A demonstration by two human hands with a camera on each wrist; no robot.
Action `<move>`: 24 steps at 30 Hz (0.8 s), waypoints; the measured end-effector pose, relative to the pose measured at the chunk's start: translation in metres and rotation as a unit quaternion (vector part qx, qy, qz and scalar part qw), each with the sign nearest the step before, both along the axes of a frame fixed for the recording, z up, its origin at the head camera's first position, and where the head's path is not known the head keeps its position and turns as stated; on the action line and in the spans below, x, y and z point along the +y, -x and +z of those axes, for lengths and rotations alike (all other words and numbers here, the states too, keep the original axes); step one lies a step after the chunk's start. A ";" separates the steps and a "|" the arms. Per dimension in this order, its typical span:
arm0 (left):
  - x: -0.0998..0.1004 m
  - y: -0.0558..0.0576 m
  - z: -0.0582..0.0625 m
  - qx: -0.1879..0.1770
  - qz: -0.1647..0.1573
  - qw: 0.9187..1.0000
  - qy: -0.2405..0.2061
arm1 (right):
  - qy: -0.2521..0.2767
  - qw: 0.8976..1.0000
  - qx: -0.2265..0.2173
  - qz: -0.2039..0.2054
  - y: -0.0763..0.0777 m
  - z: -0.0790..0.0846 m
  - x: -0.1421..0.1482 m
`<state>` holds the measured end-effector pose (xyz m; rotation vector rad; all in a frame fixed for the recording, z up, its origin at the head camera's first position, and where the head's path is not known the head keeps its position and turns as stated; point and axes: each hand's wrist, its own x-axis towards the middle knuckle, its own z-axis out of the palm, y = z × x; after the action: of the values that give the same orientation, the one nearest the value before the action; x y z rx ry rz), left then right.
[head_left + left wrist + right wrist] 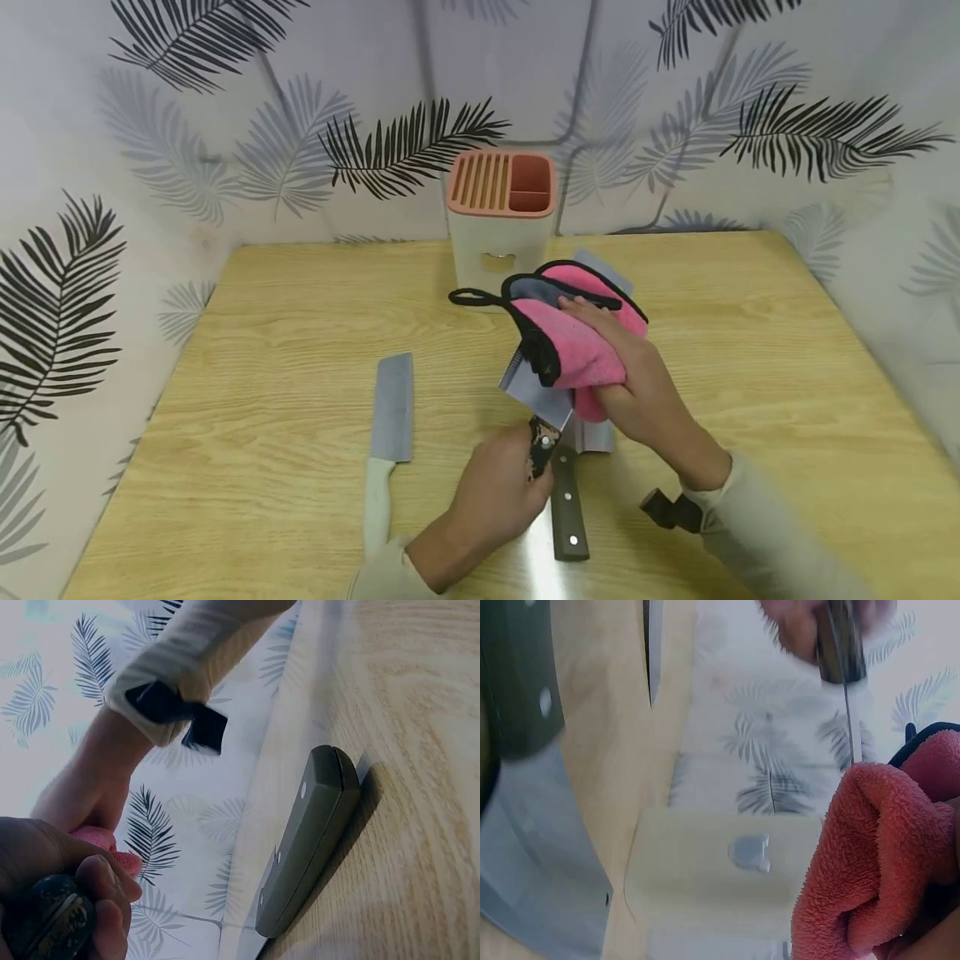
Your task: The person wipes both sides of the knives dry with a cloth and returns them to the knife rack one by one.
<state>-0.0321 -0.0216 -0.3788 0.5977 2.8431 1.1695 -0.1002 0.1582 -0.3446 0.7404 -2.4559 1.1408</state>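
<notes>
My left hand (498, 479) grips the dark, mottled handle (52, 922) of a wide-bladed knife (534, 390), held up off the table. A pink towel (581, 342) with black edging, a grey side and a hanging loop is in my right hand (637, 375). It is folded over the knife's blade and hides much of it. The right wrist view shows the blade edge-on, running into the towel (870, 862). Beneath both hands lies a second knife (570, 517) with a riveted grey-brown handle; the towel covers part of its blade.
Left of the hands, a cleaver (392, 408) with a pale handle lies on the wooden table (300, 317). A cream knife block (498, 250) with a slotted coral top stands at the back edge. Leaf-patterned cloth (300, 125) hangs behind.
</notes>
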 end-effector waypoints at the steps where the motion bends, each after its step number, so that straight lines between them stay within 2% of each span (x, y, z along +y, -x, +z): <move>1: 0.000 -0.001 0.000 -0.009 -0.001 1.000 -0.002 | 0.004 1.000 0.001 -0.009 0.003 0.001 0.002; 7: -0.003 -0.002 0.002 -0.015 -0.014 1.000 0.000 | 0.023 0.998 0.003 -0.058 0.022 0.006 0.019; 12: -0.006 -0.002 0.003 -0.027 -0.030 0.999 0.000 | 0.042 0.989 -0.010 -0.144 0.030 0.017 0.042; 14: -0.007 -0.002 0.002 -0.014 -0.025 1.000 0.010 | 0.062 0.982 0.000 -0.179 0.030 0.026 0.051; 17: -0.009 -0.001 0.003 0.006 0.008 1.000 0.021 | 0.112 0.971 0.028 -0.208 0.026 0.037 0.061; 20: -0.013 0.001 0.004 0.036 0.055 0.998 0.021 | 0.152 0.963 0.049 -0.216 0.021 0.044 0.066; 24: -0.019 0.003 0.006 0.094 0.105 0.989 0.032 | 0.167 0.963 0.051 -0.207 0.017 0.045 0.069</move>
<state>-0.0350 -0.0402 -0.3731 0.4363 3.1564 1.0968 -0.1173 0.2267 -0.3000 0.1699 -2.1149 1.2600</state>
